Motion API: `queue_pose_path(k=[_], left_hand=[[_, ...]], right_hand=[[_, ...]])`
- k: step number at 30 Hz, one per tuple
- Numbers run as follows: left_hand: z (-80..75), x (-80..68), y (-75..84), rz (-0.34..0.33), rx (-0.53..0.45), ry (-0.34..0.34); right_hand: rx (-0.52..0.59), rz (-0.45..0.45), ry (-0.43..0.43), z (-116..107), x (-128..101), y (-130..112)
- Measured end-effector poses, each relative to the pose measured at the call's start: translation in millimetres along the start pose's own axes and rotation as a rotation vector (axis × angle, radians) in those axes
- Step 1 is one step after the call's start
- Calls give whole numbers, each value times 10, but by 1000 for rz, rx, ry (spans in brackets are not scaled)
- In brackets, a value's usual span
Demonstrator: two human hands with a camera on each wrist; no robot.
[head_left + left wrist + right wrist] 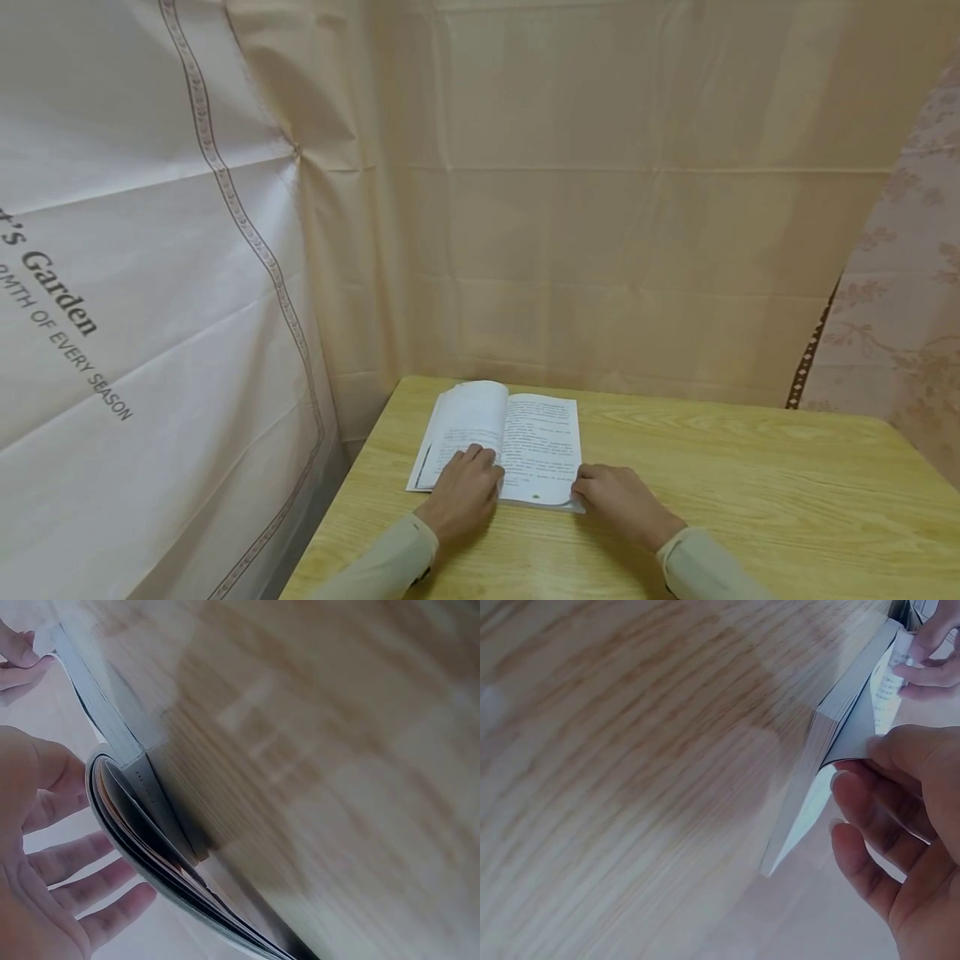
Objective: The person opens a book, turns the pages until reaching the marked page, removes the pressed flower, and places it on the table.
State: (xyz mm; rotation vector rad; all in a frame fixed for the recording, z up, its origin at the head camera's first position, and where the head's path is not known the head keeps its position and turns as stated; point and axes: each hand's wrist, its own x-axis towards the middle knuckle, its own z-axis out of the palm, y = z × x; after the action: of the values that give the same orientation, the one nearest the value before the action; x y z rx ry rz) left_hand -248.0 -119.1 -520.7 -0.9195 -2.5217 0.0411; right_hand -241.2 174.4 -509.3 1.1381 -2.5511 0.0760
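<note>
An open book (pixel 538 442) lies on the table, printed text on both visible pages. My left hand (pixel 465 492) rests on the left page near the spine; in the left wrist view its fingers (pixel 112 915) lie fairly straight over the curved stack of pages. At the book's lower right corner, my right hand (pixel 618 500) pinches a page between thumb and forefinger. The right wrist view shows that page (pixel 855 735) lifted and bent up from the thicker block below, with the other fingers of the right hand (pixel 915 817) loosely curled beneath.
The book is on a yellow wood-grain table (pixel 750 483). A beige cloth (pixel 600 208) hangs behind it, a white printed cloth (pixel 150 292) at the left and a pink floral cloth (pixel 900 317) at the right.
</note>
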Motion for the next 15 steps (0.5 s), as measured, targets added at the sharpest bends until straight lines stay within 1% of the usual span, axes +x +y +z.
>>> queue_pose_path(k=[4, 10, 15], left_hand=[[3, 0, 0, -11, -11, -5], [1, 8, 0, -19, -23, -33], [3, 9, 15, -18, -17, -43]], right_hand=[[55, 11, 1, 0, -9, 12], [129, 49, 4, -17, -3, 28], [162, 121, 4, -24, 7, 20]])
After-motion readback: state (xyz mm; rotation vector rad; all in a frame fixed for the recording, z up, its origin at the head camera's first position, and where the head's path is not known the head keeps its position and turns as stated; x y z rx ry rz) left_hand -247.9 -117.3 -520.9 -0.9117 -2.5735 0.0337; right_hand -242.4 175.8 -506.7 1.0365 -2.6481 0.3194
